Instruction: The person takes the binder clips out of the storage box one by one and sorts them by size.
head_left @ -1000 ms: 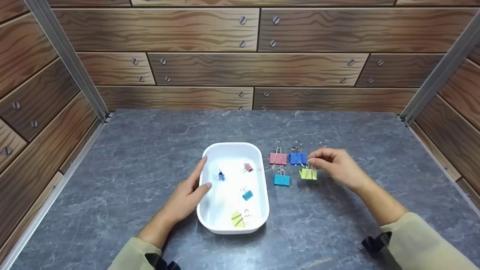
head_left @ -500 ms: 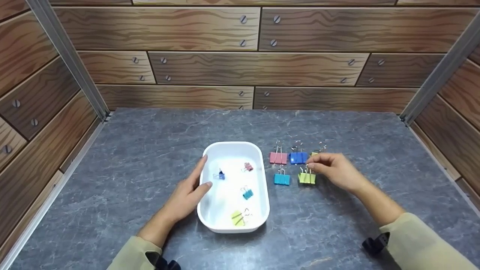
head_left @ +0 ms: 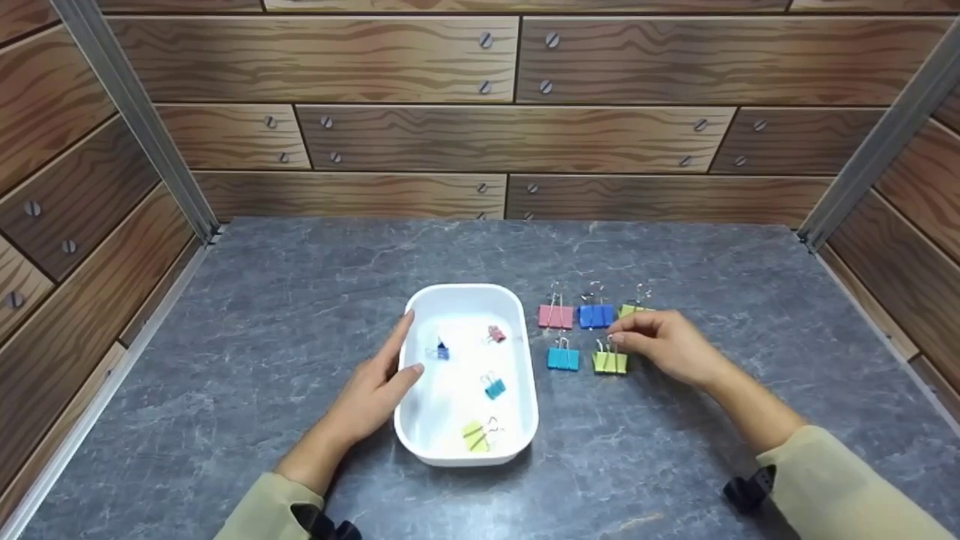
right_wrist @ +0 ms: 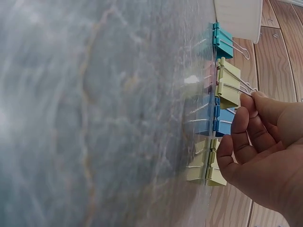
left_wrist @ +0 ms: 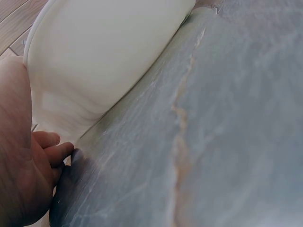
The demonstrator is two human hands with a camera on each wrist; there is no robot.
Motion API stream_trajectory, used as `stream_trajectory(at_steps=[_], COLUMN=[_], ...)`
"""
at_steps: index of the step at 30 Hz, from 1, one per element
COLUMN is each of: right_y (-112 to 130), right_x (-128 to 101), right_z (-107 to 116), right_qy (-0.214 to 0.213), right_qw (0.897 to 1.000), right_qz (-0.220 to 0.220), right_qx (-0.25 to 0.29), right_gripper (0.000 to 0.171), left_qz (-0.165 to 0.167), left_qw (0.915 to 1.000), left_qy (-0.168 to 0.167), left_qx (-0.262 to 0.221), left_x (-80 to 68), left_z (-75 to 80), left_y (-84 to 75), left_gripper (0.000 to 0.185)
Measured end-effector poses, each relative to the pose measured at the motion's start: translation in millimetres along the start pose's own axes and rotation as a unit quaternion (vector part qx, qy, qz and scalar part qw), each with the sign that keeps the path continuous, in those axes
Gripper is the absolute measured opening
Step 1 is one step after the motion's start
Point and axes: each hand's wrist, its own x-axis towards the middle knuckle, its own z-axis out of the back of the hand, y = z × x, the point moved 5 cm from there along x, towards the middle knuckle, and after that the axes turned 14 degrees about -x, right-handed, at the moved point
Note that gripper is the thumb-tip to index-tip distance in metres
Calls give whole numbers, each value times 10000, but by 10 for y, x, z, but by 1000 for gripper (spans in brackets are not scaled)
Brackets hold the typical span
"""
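Left of the white tray (head_left: 466, 460), a pale khaki sleeve (head_left: 264, 511) bears a blocky black device (head_left: 315, 522) at its cuff; right of the tray, a matching sleeve (head_left: 844, 480) bears another device (head_left: 747, 490).

The left hand (head_left: 375, 386) held the left side of a white tub (head_left: 469, 459), where four clips (head_left: 494, 388) lay apart. On the table (head_left: 637, 450) to its right, the right hand (head_left: 670, 345) pinched a lime clip (head_left: 610, 364) by its handle beside a teal clip (head_left: 562, 361); behind were a pink clip (head_left: 555, 319), a blue clip (head_left: 595, 317) and a second lime clip (head_left: 632, 309).
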Motion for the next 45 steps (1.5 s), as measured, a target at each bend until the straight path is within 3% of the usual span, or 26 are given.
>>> stream_trajectory(at_steps=[21, 27, 36, 45], right_y=[-31, 41, 477, 1023], right_x=[-30, -42, -72, -18], right_z=[4, 144, 300, 17], right_qy=[122, -176, -311, 106], right_qw=[9999, 9989, 9970, 9885], right_qz=[100, 252, 539, 1483], right_qx=[-13, -353, -456, -272], right_gripper=[22, 22, 18, 13], left_qz=[-19, -15, -16, -15], left_qw=[10000, 9999, 10000, 10000], left_qy=[40, 69, 26, -4], left_qx=[-28, -111, -39, -22], left_x=[1, 7, 15, 7], left_z=[-20, -26, -9, 6], left_y=[7, 3, 15, 19], left_gripper=[72, 72, 72, 72])
